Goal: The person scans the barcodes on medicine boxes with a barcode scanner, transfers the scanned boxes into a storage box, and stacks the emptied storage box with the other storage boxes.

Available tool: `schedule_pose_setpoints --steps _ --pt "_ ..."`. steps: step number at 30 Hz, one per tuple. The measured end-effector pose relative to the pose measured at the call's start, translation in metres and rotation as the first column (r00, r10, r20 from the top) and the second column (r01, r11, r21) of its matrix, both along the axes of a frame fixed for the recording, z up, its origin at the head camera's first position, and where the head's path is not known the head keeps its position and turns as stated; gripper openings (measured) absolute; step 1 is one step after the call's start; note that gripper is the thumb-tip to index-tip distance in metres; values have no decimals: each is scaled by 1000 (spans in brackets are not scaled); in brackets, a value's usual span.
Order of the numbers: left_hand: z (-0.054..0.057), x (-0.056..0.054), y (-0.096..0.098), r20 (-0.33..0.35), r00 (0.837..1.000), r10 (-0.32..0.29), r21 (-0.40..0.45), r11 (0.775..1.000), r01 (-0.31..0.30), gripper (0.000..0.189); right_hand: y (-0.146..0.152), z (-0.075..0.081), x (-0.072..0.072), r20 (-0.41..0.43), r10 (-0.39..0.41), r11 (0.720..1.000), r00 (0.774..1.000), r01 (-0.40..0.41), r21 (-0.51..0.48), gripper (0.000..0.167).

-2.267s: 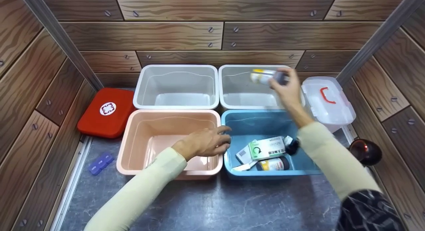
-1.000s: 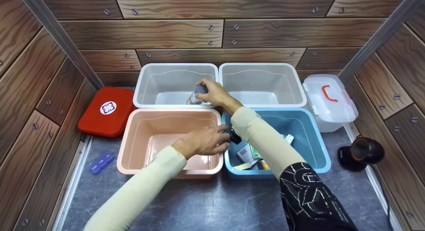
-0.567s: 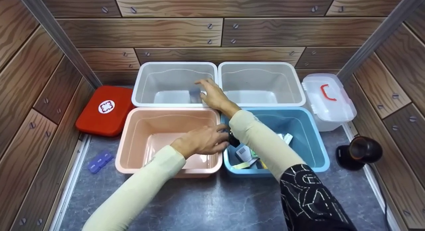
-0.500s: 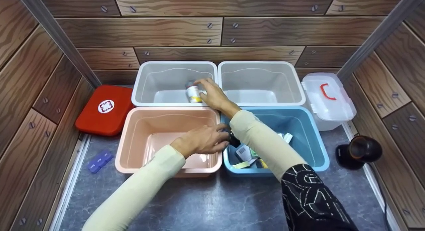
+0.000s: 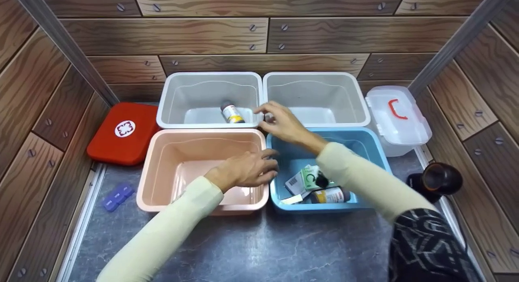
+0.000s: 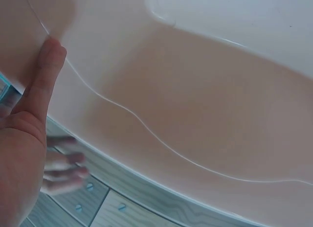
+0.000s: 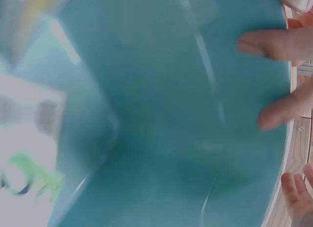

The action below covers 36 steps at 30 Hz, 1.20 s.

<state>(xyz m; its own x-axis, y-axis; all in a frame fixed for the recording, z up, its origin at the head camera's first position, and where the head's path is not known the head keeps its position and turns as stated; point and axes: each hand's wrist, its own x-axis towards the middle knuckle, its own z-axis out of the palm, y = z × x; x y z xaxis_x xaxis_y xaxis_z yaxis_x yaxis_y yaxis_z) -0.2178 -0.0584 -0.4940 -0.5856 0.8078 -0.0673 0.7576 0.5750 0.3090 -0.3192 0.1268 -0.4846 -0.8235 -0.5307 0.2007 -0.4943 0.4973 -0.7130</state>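
A pill bottle with a white and yellow label and a dark cap lies in the back left grey bin. My right hand hovers near where the bins meet, its fingers loosely bent and nothing between them. My left hand rests over the right rim of the peach bin, fingers reaching to the edge of the blue bin. Inside the blue bin are a white and green box, another pill bottle and a dark round-capped item, partly behind my right sleeve.
The back right grey bin stands beside the left one. A red first-aid case is at left, with a purple pill organizer in front of it. On the right are a clear lidded box and a black device.
My right hand carried the pill bottle from over the back right bin to the back left one and let it go there. It has since drawn back rightward. My left hand stayed put.
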Motion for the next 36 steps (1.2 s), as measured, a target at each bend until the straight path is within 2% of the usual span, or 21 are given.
schedule_pose_setpoints --steps 8,13,17,19,21,23,25,27,31,34,36 --pt "0 1 -3 -22 1000 -1 1 1000 1 35 48 -3 25 16 0 1000 1000 0 -3 34" --pt "-1 1 -1 7 1000 18 -25 1000 -17 37 68 -7 39 12 24 997 1000 -25 77 33" --pt "0 0 -1 4 1000 12 -20 1000 -12 35 81 -8 42 85 99 978 991 -113 175 32" --pt "0 0 0 0 1000 10 -24 1000 -10 35 87 -11 42 128 157 955 979 -184 232 32" --pt "1 0 0 -1 1000 11 -30 999 -11 36 91 -13 42 187 220 920 957 -268 287 32" --pt "1 0 1 2 1000 10 -34 999 -10 36 94 -14 43 273 276 877 922 -357 322 35" --pt "2 0 1 6 1000 7 -33 999 -7 37 96 -14 45 374 315 828 872 -445 340 39" --pt "2 -1 2 14 1000 4 -30 1000 -4 37 95 -13 48 479 333 777 812 -524 348 43" --pt "1 -1 2 24 1000 5 -25 1000 -5 37 88 -10 56 655 348 680 671 -662 316 49" --pt "0 0 1 12 1000 6 -17 1000 -6 35 80 -9 63 765 304 652 568 -710 268 53" --pt "0 -1 1 1 1000 4 -14 1000 -4 35 77 -10 67 816 263 647 514 -721 246 54"
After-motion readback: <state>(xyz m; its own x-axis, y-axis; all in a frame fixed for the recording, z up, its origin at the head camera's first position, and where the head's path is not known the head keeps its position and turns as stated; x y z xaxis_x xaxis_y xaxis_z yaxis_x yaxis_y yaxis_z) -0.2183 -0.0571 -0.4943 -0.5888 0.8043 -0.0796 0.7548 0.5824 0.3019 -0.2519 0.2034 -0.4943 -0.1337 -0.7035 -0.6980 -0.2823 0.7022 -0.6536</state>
